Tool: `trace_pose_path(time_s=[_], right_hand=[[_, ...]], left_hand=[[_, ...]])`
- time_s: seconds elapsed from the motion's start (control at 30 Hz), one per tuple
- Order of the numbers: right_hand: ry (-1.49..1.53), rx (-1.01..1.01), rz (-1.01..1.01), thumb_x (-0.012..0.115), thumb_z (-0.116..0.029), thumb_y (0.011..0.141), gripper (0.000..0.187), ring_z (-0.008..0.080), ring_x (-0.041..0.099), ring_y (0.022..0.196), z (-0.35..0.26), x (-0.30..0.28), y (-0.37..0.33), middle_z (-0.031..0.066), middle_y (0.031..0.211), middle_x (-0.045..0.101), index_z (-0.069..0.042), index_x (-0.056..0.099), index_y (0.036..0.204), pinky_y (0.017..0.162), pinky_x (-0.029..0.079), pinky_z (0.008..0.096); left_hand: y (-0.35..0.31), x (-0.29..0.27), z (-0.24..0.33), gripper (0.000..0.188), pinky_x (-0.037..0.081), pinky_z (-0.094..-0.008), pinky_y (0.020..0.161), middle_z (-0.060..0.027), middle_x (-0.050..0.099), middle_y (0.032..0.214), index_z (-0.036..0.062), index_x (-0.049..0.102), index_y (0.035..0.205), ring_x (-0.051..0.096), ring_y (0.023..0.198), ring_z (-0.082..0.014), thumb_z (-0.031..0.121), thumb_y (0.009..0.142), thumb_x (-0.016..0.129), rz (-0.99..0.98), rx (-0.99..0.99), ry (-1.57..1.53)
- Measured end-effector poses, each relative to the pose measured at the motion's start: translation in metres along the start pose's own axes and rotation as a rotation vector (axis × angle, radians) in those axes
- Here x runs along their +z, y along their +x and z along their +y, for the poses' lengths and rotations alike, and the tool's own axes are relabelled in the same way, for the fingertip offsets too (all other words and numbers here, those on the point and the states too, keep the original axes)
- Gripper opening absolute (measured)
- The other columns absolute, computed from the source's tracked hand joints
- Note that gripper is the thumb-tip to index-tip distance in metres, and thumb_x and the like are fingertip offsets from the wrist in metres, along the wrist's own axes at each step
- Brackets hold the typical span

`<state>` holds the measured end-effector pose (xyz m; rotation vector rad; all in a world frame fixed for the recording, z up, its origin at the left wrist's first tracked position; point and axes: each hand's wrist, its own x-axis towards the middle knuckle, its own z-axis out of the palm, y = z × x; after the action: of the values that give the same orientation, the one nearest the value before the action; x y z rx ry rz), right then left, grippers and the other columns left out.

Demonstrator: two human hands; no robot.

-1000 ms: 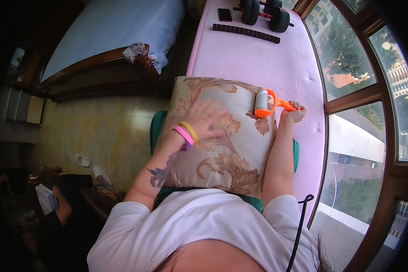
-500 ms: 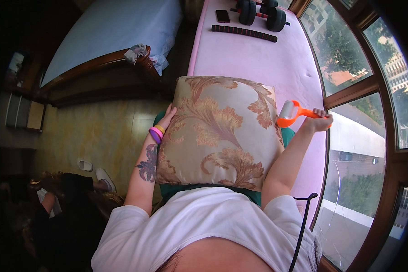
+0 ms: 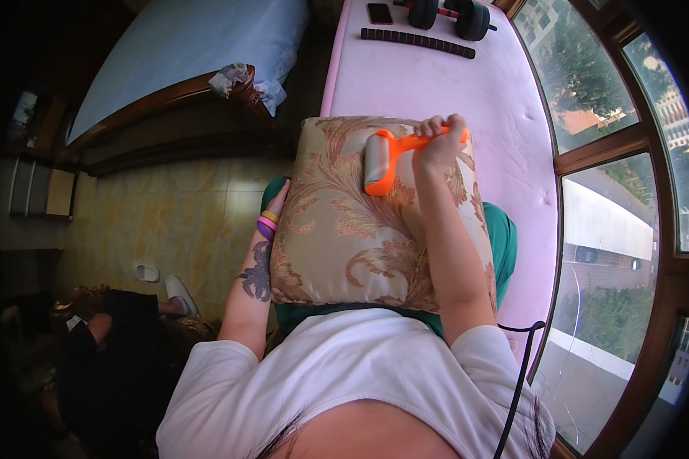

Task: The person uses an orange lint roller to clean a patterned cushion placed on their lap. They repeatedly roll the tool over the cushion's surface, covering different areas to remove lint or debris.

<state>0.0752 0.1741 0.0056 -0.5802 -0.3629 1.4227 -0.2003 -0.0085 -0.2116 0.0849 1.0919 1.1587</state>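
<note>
A square cushion (image 3: 344,252) in beige and brown leaf pattern rests on my lap, over green trousers. My right hand (image 3: 440,141) is closed around the orange handle of a lint roller (image 3: 378,164). The roller's white cylinder lies over the upper middle of the cushion, apparently touching the fabric. Against the cushion's left side lies my left hand (image 3: 280,197), fingers straight and partly hidden by the cushion's edge. Coloured bands (image 3: 267,224) circle that wrist.
A pink padded surface (image 3: 436,88) stretches ahead, bearing a phone (image 3: 379,13), a black bar (image 3: 417,43) and dumbbells (image 3: 472,21). Windows (image 3: 608,229) line the right. A blue-covered bed (image 3: 191,53) stands at far left. Another person in dark clothes (image 3: 122,375) sits at lower left.
My right hand has carried the lint roller from beside the cushion's right edge leftward onto its top. The left hand stays at the cushion's side, its fingers now less visible.
</note>
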Motion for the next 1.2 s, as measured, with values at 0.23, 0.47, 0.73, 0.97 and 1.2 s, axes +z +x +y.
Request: trace_pose_path(time_s=[0.23,0.47,0.73,0.97,1.2], right_hand=[[-0.029,0.027,-0.089,0.041,-0.018,0.088,0.012,0.0144,0.036,0.043,0.033,0.026,-0.023,0.0036,0.052,0.036,-0.011,0.035,0.08,0.041,0.035,0.03],[-0.057,0.082,-0.142,0.042,-0.02,0.09,0.015,0.0152,0.04,0.048,0.066,0.033,-0.041,0.0044,0.055,0.038,-0.01,0.035,0.082,0.046,0.04,0.0318],[-0.01,0.222,-0.353,0.046,-0.014,0.092,0.014,0.0169,0.05,0.055,0.119,0.034,-0.076,0.0062,0.062,0.045,-0.007,0.039,0.083,0.057,0.049,0.0324],[0.031,0.33,-0.302,0.047,-0.017,0.091,0.014,0.0174,0.049,0.061,0.103,0.044,-0.077,0.0049,0.066,0.044,-0.007,0.04,0.083,0.063,0.05,0.0381],[-0.004,0.133,-0.009,0.047,-0.02,0.084,0.016,0.0138,0.04,0.054,0.005,-0.005,-0.001,-0.0003,0.058,0.036,-0.01,0.038,0.075,0.059,0.044,0.035]], left_hand=[[-0.002,0.003,-0.004,0.055,0.046,-0.0276,0.087,-0.0084,0.058,0.113,0.0035,0.052,0.12,0.057,0.1,-0.0162,0.048,0.089,0.045,-0.04,-0.003,-0.032],[-0.01,0.016,0.005,0.051,0.046,-0.0288,0.088,-0.0091,0.058,0.113,0.0032,0.052,0.12,0.057,0.1,-0.0166,0.045,0.092,0.042,-0.141,0.021,-0.019],[0.042,0.013,0.029,0.037,0.043,-0.0316,0.091,-0.0095,0.057,0.112,0.0047,0.049,0.119,0.056,0.101,-0.0191,0.03,0.096,0.036,-0.381,0.473,0.176],[0.054,-0.085,0.011,0.035,0.044,-0.0346,0.086,-0.0081,0.056,0.113,0.0095,0.046,0.122,0.055,0.101,-0.0212,0.028,0.093,0.039,0.015,0.773,1.001],[0.0,0.012,0.006,0.028,0.048,-0.0421,0.074,-0.0119,0.062,0.1,0.0149,0.053,0.111,0.06,0.088,-0.0314,0.028,0.089,0.042,0.491,0.437,1.659]])
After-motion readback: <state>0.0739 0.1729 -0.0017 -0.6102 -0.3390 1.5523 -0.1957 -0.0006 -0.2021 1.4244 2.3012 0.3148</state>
